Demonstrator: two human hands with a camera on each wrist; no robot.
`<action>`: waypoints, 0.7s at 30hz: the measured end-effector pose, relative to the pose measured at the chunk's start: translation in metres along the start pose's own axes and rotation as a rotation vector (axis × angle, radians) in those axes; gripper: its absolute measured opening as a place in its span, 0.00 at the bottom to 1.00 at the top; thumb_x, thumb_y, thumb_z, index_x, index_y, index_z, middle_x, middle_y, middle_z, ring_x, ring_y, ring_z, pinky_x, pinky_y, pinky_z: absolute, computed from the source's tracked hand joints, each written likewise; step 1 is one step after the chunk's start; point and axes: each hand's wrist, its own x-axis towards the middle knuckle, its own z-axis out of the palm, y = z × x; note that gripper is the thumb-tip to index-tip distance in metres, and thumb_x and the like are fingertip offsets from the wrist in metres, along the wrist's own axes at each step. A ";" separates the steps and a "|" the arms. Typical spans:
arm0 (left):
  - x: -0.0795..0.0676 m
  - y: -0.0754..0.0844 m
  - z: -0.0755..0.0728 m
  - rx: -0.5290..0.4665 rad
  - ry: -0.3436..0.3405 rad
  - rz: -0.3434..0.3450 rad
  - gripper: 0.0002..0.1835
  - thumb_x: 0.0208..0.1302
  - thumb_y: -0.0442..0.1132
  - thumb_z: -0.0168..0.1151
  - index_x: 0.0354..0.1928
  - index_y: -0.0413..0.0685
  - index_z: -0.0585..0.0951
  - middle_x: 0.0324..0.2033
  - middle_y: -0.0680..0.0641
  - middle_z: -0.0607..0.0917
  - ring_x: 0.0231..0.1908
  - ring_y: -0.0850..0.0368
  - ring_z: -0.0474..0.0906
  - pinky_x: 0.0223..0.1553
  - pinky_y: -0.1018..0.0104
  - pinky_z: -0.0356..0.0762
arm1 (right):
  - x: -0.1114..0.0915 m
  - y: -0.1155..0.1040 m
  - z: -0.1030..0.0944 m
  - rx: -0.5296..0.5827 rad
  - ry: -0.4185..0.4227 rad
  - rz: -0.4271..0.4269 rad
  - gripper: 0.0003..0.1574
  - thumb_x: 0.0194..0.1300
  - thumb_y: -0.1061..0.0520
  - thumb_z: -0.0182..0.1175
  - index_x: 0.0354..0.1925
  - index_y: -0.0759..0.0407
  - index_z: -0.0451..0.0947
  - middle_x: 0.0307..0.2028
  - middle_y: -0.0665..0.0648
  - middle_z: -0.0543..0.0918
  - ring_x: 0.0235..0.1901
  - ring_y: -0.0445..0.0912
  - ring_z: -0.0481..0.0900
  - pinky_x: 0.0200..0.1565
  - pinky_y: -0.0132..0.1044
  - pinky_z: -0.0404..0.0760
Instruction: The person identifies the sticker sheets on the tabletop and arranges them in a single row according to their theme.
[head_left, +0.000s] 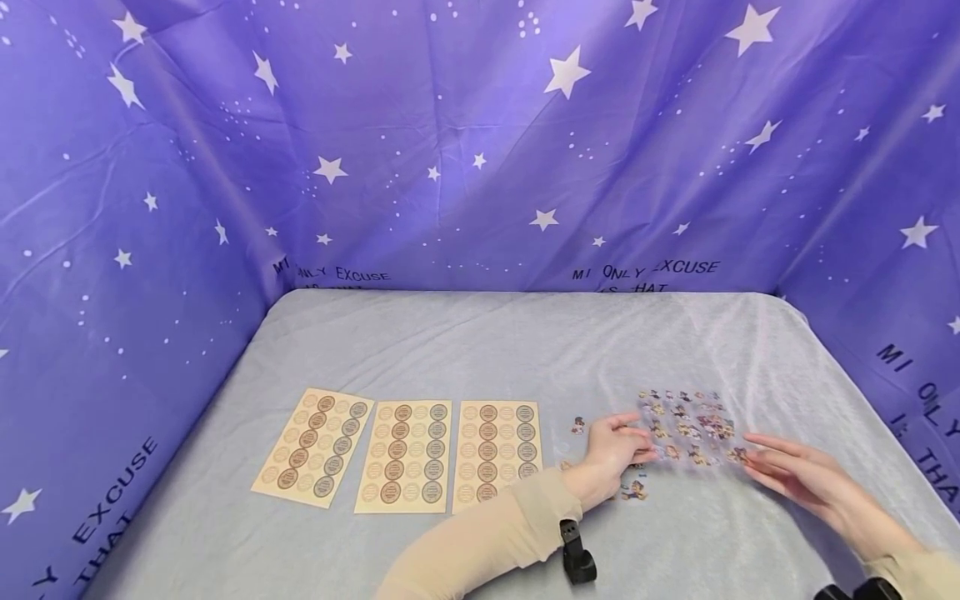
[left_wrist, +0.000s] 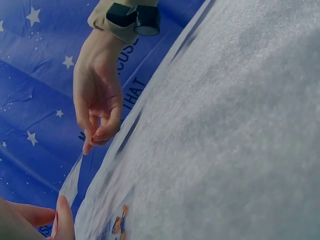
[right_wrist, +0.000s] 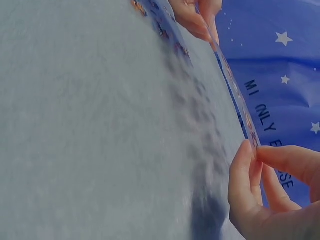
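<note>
A transparent sheet of small cartoon stickers point(head_left: 686, 427) is stretched between both hands, raised off the cloth. My left hand point(head_left: 617, 450) pinches its left edge between thumb and fingers. At the opposite edge, my right hand point(head_left: 802, 475) grips the sheet with thumb and fingertips, as the right wrist view shows at the hand point(right_wrist: 275, 190). The sheet appears nearly edge-on in that view, its shadow falling on the cloth. A second clear sticker sheet point(head_left: 635, 490) lies on the table, partly hidden under the left hand and wrist.
Three cream sheets of round stickers lie left of the hands: a slanted one point(head_left: 312, 447), a middle one point(head_left: 402, 457) and a right one point(head_left: 497, 446), whose lower corner the left sleeve covers. Grey plush cloth point(head_left: 450, 350) covers the table. Purple starry curtains point(head_left: 480, 142) enclose it.
</note>
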 end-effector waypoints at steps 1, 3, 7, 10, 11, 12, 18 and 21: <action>0.000 -0.001 0.001 -0.006 0.000 -0.001 0.22 0.43 0.12 0.52 0.42 0.33 0.76 0.25 0.38 0.81 0.25 0.48 0.79 0.28 0.59 0.81 | -0.001 0.000 -0.001 0.001 -0.008 0.003 0.25 0.64 0.74 0.36 0.44 0.62 0.78 0.41 0.60 0.80 0.43 0.48 0.78 0.49 0.36 0.75; -0.001 -0.003 0.002 -0.011 0.002 -0.003 0.22 0.43 0.12 0.51 0.42 0.33 0.76 0.25 0.37 0.81 0.25 0.48 0.79 0.28 0.59 0.81 | -0.003 -0.001 -0.003 0.001 -0.016 0.003 0.25 0.64 0.74 0.36 0.45 0.63 0.78 0.41 0.60 0.80 0.44 0.49 0.78 0.50 0.37 0.74; -0.002 -0.007 0.004 -0.016 -0.002 -0.004 0.22 0.42 0.12 0.51 0.41 0.33 0.76 0.24 0.36 0.80 0.24 0.47 0.79 0.29 0.57 0.81 | -0.006 -0.002 -0.005 -0.026 -0.025 0.006 0.26 0.64 0.75 0.35 0.45 0.62 0.78 0.41 0.59 0.80 0.44 0.48 0.78 0.50 0.37 0.74; -0.004 -0.008 0.005 -0.015 -0.009 -0.005 0.22 0.42 0.12 0.51 0.42 0.33 0.75 0.23 0.37 0.80 0.24 0.46 0.79 0.29 0.56 0.81 | -0.007 -0.003 -0.008 -0.038 -0.031 0.015 0.27 0.64 0.75 0.34 0.45 0.62 0.78 0.41 0.60 0.80 0.44 0.47 0.78 0.50 0.37 0.74; -0.004 -0.009 0.006 -0.017 -0.010 -0.006 0.22 0.42 0.11 0.51 0.42 0.32 0.75 0.23 0.37 0.80 0.24 0.46 0.79 0.29 0.56 0.81 | -0.008 -0.004 -0.008 -0.041 -0.037 0.018 0.27 0.64 0.75 0.34 0.46 0.62 0.78 0.41 0.60 0.80 0.44 0.47 0.77 0.50 0.37 0.74; -0.005 -0.009 0.006 -0.020 -0.010 -0.011 0.22 0.42 0.11 0.51 0.42 0.33 0.75 0.23 0.37 0.80 0.24 0.45 0.79 0.29 0.56 0.81 | -0.009 -0.004 -0.009 -0.041 -0.036 0.020 0.27 0.64 0.75 0.34 0.45 0.62 0.78 0.41 0.60 0.80 0.44 0.47 0.77 0.50 0.37 0.74; -0.008 -0.011 0.007 -0.026 -0.018 -0.019 0.21 0.42 0.11 0.51 0.41 0.32 0.75 0.21 0.38 0.79 0.25 0.42 0.79 0.29 0.55 0.81 | -0.011 -0.004 -0.013 -0.061 -0.046 0.044 0.27 0.64 0.75 0.35 0.46 0.62 0.78 0.41 0.59 0.80 0.44 0.48 0.78 0.50 0.37 0.74; -0.009 -0.012 0.008 -0.024 -0.021 -0.026 0.22 0.42 0.11 0.51 0.41 0.32 0.75 0.20 0.39 0.78 0.25 0.42 0.79 0.29 0.54 0.81 | -0.013 -0.004 -0.015 -0.076 -0.049 0.055 0.27 0.63 0.75 0.35 0.46 0.61 0.78 0.42 0.59 0.80 0.44 0.47 0.77 0.50 0.37 0.74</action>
